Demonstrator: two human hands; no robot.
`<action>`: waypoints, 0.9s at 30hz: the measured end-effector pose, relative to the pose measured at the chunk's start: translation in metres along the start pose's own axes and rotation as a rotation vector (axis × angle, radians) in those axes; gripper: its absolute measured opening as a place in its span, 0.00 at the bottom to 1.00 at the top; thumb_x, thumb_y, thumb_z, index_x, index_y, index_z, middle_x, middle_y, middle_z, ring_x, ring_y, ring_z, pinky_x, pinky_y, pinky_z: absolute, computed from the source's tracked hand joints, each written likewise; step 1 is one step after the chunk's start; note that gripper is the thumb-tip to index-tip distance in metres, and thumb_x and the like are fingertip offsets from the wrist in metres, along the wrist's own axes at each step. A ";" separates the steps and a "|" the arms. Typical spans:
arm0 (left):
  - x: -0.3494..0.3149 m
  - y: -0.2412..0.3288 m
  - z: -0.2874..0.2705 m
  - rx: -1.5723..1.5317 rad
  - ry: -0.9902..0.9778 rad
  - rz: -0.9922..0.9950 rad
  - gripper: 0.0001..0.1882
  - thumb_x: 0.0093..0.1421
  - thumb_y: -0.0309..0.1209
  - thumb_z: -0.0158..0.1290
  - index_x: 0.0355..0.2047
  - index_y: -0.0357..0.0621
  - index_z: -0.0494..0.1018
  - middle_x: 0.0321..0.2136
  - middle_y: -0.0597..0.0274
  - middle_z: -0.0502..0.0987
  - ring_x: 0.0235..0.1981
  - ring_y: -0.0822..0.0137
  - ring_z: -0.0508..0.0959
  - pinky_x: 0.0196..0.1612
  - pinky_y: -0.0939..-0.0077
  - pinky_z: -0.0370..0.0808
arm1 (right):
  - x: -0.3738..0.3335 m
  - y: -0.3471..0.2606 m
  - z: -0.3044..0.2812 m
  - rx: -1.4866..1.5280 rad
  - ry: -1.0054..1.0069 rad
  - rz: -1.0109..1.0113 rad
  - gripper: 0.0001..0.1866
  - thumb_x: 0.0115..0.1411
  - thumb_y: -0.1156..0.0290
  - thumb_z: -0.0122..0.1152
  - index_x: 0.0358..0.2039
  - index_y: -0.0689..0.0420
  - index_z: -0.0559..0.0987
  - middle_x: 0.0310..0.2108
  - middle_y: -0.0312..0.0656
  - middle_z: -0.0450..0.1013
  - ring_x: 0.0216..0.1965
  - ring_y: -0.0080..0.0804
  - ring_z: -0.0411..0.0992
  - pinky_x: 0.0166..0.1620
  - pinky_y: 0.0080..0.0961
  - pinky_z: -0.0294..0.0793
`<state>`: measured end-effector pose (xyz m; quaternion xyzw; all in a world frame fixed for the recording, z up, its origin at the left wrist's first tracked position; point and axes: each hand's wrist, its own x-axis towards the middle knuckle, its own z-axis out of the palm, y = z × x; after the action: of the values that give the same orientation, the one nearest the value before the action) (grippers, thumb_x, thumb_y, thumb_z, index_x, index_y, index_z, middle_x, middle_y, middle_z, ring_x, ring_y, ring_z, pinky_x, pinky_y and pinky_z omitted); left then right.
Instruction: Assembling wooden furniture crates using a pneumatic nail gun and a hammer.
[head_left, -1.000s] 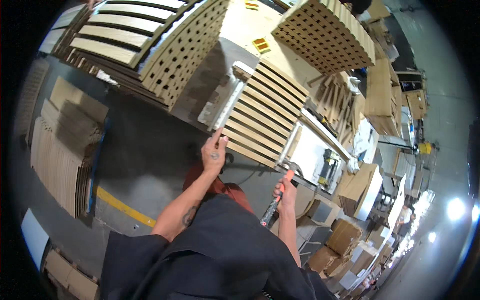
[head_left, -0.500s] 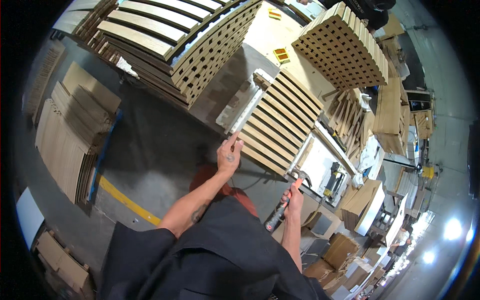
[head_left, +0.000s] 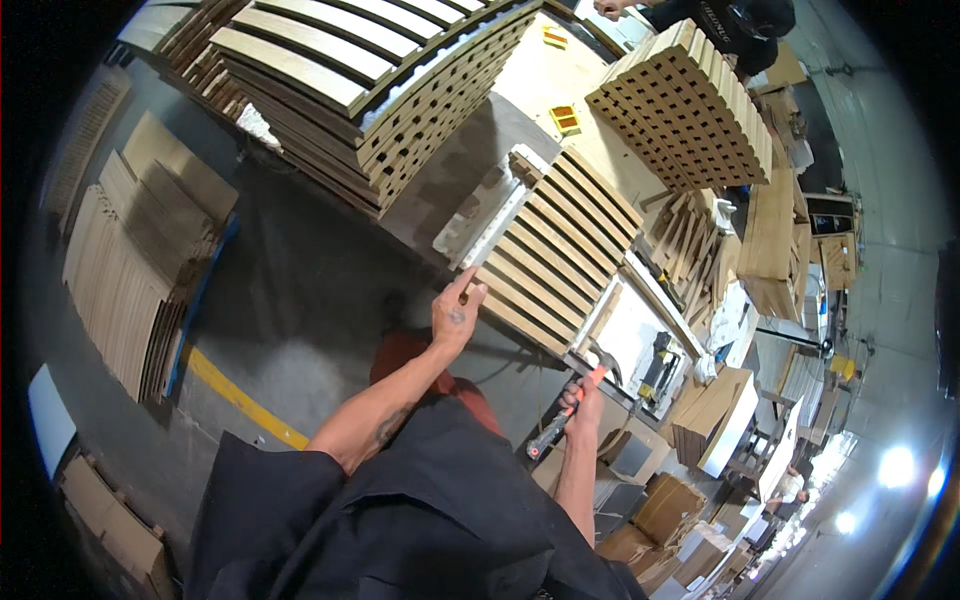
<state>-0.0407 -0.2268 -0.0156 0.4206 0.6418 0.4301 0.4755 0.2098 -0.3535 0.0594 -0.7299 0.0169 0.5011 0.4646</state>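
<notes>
One orange-black claw hammer [head_left: 597, 376] remains clamped in right hand [head_left: 584, 408]. Left hand [head_left: 457, 318], fingers apart, still meets slatted pale-wood panel [head_left: 558, 256] mid-frame.

The slatted panel [head_left: 560, 254], pale wooden strips parted by dark gaps, lies flat and turned at a slant. Just beside its near right corner, the hammer [head_left: 598, 375], orange-necked with a dark handle, tilts head-up.

A hammer [head_left: 599, 373] with an orange and black handle; a slatted panel [head_left: 562, 250] striped pale tan and near-black; a tan wooden stack [head_left: 685, 120] dotted with dark squares; a yellow line [head_left: 240, 395] on grey floor [head_left: 290, 290].
</notes>
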 end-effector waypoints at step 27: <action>-0.001 -0.021 -0.013 -0.042 -0.052 -0.030 0.21 0.66 0.30 0.56 0.57 0.34 0.72 0.39 0.61 0.82 0.36 0.74 0.79 0.40 0.77 0.77 | -0.028 0.006 0.008 -0.059 -0.073 0.046 0.14 0.70 0.60 0.52 0.29 0.55 0.70 0.18 0.35 0.66 0.13 0.24 0.63 0.17 0.22 0.62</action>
<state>-0.0556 -0.2355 -0.0327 0.4120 0.6263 0.4253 0.5071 0.1874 -0.3642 0.0760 -0.7241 0.0019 0.5380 0.4315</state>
